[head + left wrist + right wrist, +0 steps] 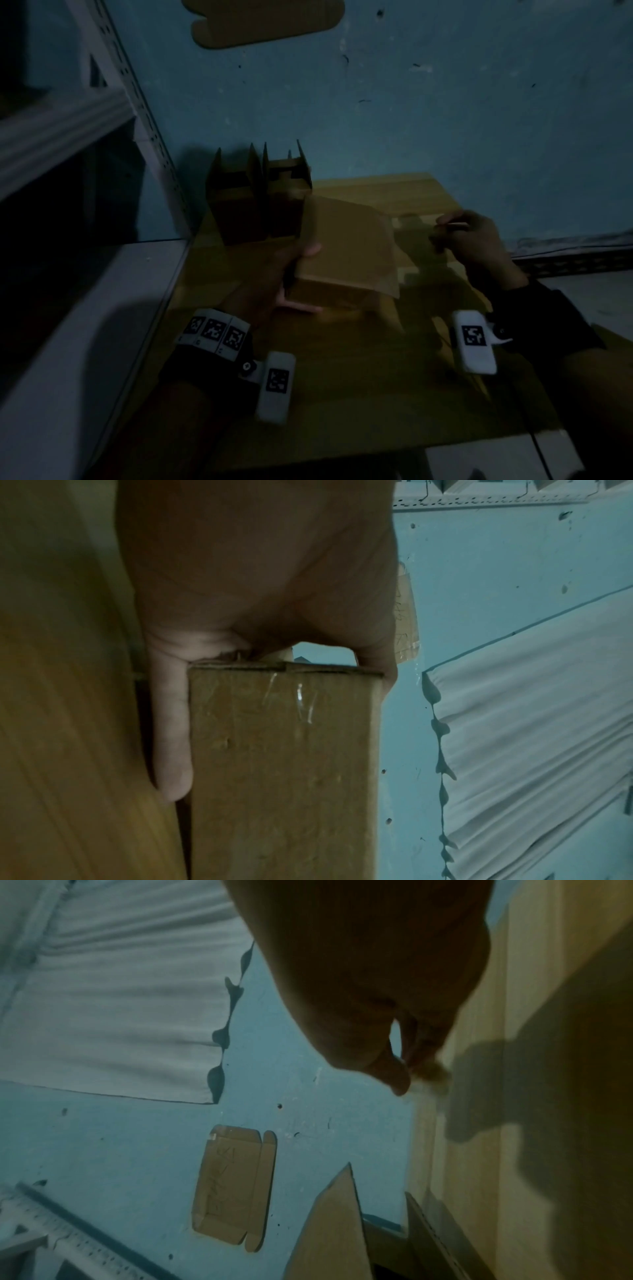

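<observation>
A brown cardboard box [346,246] is held over the wooden table [359,383], with clear tape across one face [284,764]. My left hand [301,277] grips its left end, thumb on the top and fingers [171,737] along the underside. My right hand [452,229] hovers to the right of the box, apart from it. Its curled fingers pinch a small pale item [457,225]. That item is blurred in the right wrist view, and I cannot tell what it is.
Two open cardboard boxes [260,198] stand with flaps up at the table's back left. A white metal shelf rack [68,144] runs along the left. A flattened carton [236,1185] is stuck on the blue wall, beside a white cloth [113,1001]. The scene is dim.
</observation>
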`<state>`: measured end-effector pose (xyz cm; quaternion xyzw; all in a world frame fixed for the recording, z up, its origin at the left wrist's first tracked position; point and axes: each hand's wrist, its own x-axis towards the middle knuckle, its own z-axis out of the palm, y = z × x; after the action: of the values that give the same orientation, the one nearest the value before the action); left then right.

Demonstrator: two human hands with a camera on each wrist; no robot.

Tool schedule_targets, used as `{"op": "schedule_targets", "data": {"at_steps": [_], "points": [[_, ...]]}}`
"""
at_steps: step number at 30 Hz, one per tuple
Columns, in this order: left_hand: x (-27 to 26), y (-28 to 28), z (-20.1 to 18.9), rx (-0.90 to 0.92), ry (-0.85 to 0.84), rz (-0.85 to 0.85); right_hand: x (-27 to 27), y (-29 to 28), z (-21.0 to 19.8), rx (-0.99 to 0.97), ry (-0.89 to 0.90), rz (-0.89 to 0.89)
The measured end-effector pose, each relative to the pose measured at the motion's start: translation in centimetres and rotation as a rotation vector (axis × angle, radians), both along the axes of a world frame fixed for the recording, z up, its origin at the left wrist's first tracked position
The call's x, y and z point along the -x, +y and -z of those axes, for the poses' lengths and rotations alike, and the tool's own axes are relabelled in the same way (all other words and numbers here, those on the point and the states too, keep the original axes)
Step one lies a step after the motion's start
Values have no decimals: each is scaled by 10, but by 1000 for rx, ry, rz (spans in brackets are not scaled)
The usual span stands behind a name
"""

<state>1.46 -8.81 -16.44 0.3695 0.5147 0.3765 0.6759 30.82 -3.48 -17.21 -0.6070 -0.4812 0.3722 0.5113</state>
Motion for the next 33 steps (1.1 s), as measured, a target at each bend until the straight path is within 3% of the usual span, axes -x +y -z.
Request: {"op": "schedule_targets", "data": {"at_steps": [6,10,12,16,21,26,29,33], "points": [[-1,0,-2,-87,15,20,-5,5,8,-18,-114,93],[-2,1,-4,-156,-37,-59,-8,6,11,-145,-131,164],[-3,-1,-5,-259,43,-92,-10,6,10,-193,-129,180],[0,-6,-12,-455,244,-5,-12,8,9,-206,-151,218],[3,-7,-18,-594,305,69,-13,11,11,-146,-150,216],[4,-8,-17,-648,373,138,-7,11,4,-213,-246,350],[3,-9,-15,-676,348,174,9,2,-8,-229,-60,158],[3,-7,-12,-688,330,193,24,-16,-16,-162,216,-434]]}}
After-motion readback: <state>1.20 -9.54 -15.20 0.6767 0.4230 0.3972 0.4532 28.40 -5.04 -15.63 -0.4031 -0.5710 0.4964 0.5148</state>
